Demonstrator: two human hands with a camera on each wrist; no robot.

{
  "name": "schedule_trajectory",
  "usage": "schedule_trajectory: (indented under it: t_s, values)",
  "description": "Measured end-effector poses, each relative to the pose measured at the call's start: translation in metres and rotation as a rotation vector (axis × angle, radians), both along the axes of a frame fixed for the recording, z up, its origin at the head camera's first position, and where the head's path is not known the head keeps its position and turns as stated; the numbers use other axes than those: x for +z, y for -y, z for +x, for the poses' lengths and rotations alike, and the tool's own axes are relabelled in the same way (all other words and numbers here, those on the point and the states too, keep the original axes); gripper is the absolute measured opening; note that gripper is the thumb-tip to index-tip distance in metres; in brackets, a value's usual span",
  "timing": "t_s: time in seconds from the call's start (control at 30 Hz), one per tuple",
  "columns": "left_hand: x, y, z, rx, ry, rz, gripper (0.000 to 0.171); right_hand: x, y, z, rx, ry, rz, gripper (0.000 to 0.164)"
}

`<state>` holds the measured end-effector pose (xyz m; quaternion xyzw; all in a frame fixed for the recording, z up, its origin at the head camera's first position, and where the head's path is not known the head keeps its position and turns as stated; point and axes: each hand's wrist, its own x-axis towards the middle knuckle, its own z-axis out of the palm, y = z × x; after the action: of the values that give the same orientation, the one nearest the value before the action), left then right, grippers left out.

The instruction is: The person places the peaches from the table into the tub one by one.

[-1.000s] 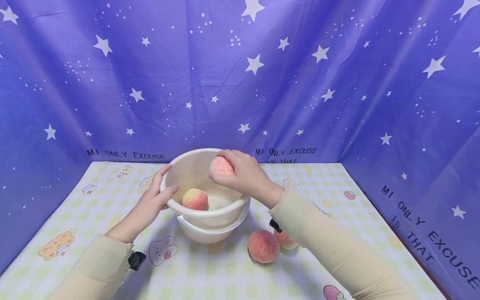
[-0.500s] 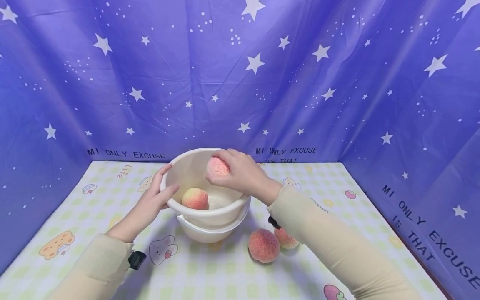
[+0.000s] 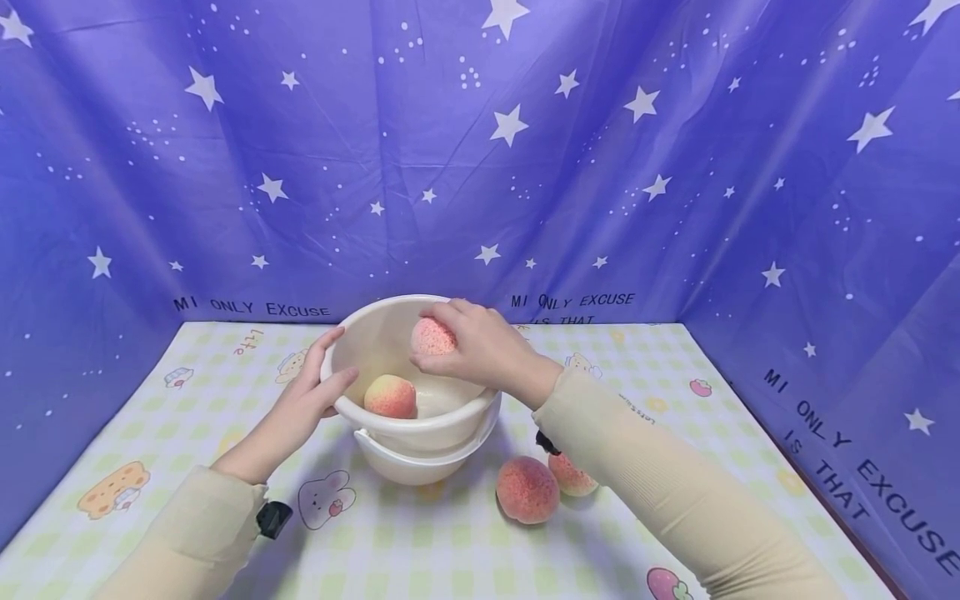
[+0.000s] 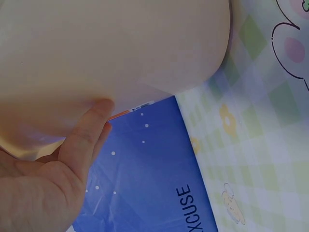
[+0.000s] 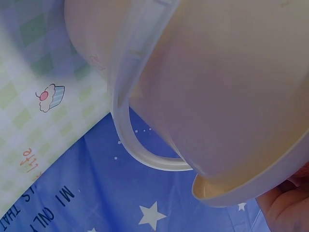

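A white bucket [image 3: 420, 462] stands on the table, its mouth tipped toward the head camera. My left hand [image 3: 303, 400] holds its left rim, thumb over the edge; in the left wrist view the fingers [image 4: 87, 133] lie along the outer wall. One yellow-red peach [image 3: 390, 397] rests inside the bucket. At the right part of the mouth, my right hand [image 3: 483, 350] grips a pink peach [image 3: 433, 337] between thumb and fingers. The right wrist view shows mostly the bucket's wall and handle [image 5: 126, 130], with part of the right hand [image 5: 285, 208] by the rim.
Two more peaches lie right of the bucket: a red one [image 3: 528, 490] and another [image 3: 573, 477] partly hidden under the right sleeve. The tablecloth [image 3: 420, 550] is checked green and white. A blue star-patterned curtain [image 3: 450, 167] hangs behind and at both sides.
The right hand has moved slightly left with the pink peach, farther over the bucket's mouth. The left hand, the bucket and the other peaches stay where they were.
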<state>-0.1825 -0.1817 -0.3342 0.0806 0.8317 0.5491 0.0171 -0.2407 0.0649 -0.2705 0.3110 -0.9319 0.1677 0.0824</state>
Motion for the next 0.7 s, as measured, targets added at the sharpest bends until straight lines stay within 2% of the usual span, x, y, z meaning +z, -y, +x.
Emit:
schedule_trajectory:
  t_s: [0.43, 0.7]
  values:
    - [0.0015, -0.0005, 0.0006, -0.002, 0.001, 0.002, 0.069, -0.0011, -0.0004, -0.0002, -0.008, 0.022, 0.022, 0.062]
    - [0.0026, -0.0011, 0.0007, -0.010, 0.003, 0.015, 0.070, -0.0029, -0.0024, -0.0003, 0.010, 0.039, -0.002, 0.062]
